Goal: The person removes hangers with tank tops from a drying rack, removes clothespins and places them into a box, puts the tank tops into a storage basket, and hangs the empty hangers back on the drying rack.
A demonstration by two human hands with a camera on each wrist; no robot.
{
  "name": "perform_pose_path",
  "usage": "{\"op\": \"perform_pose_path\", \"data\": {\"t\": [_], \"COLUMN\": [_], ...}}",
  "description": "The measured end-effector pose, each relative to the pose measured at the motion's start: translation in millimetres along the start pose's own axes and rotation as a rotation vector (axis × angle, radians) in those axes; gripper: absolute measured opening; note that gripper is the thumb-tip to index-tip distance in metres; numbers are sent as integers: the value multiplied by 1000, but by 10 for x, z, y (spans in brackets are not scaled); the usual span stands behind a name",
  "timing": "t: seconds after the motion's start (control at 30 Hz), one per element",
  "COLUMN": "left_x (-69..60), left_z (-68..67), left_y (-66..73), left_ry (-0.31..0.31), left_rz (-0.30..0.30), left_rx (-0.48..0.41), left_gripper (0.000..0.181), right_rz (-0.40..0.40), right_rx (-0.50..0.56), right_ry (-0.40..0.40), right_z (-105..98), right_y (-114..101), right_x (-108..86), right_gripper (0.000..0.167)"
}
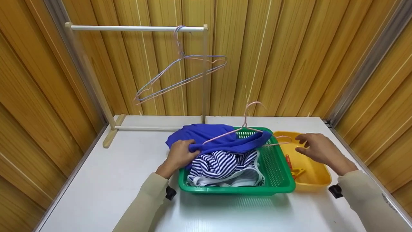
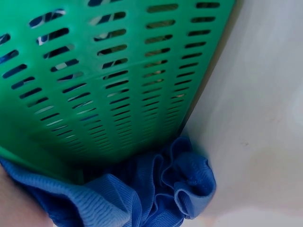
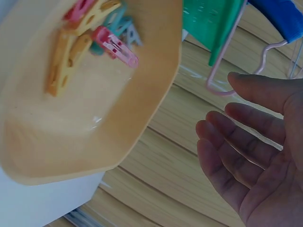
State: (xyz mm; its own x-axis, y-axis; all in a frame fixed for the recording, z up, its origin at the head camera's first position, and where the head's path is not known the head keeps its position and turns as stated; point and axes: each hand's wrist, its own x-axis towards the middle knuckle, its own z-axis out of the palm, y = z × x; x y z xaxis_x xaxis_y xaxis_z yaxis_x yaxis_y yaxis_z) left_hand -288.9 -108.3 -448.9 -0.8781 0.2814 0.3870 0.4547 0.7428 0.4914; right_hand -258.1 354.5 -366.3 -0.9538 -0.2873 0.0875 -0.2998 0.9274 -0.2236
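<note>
A pink wire hanger (image 1: 245,120) stands hook-up over the green basket (image 1: 238,190), partly inside a blue garment (image 1: 206,133). My left hand (image 1: 180,155) pinches the garment's edge by the hanger's left end, which the cloth hides. The garment drapes over the basket's back left, and its folds (image 2: 189,184) hang outside the wall in the left wrist view. To the right, my right hand (image 1: 317,148) is held up with fingers loosely bent and nothing in them. It is nearest the hanger's bare right end (image 3: 220,93); the right wrist view does not settle whether the thumb touches it.
Striped clothing (image 1: 219,166) lies in the basket. A yellow tub (image 1: 313,187) beside it holds several clothespins (image 3: 113,45). At the back left, a rack with a white bar (image 1: 128,28) carries hangers (image 1: 161,74). Wood-patterned walls (image 1: 289,58) enclose the white table (image 1: 135,174).
</note>
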Motion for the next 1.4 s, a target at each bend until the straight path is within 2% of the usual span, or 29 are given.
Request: {"op": "perform_pose_path", "data": {"t": [0.4, 0.73, 0.83, 0.97, 1.07, 1.4], "left_x": [1, 1, 4, 3, 6, -10], "left_z": [2, 5, 3, -5, -15, -108], "left_y": [-12, -9, -13, -14, -14, -34], "left_ry": [-3, 7, 13, 3, -14, -49], "left_rz": [5, 18, 28, 13, 4, 38], "left_rx": [-4, -1, 8, -4, -10, -58], "left_gripper": [21, 24, 23, 25, 27, 19], "right_rz": [-74, -146, -176, -207, -208, -190], "right_rx": [5, 64, 73, 75, 78, 127], "right_ry": [104, 132, 141, 156, 169, 181], "right_z": [-117, -9, 57, 138, 178, 202], "right_y": [-486, -785, -821, -836, -827, -792], "right_x": [185, 373, 435, 505, 529, 533], "right_gripper": [38, 39, 37, 32, 28, 23]}}
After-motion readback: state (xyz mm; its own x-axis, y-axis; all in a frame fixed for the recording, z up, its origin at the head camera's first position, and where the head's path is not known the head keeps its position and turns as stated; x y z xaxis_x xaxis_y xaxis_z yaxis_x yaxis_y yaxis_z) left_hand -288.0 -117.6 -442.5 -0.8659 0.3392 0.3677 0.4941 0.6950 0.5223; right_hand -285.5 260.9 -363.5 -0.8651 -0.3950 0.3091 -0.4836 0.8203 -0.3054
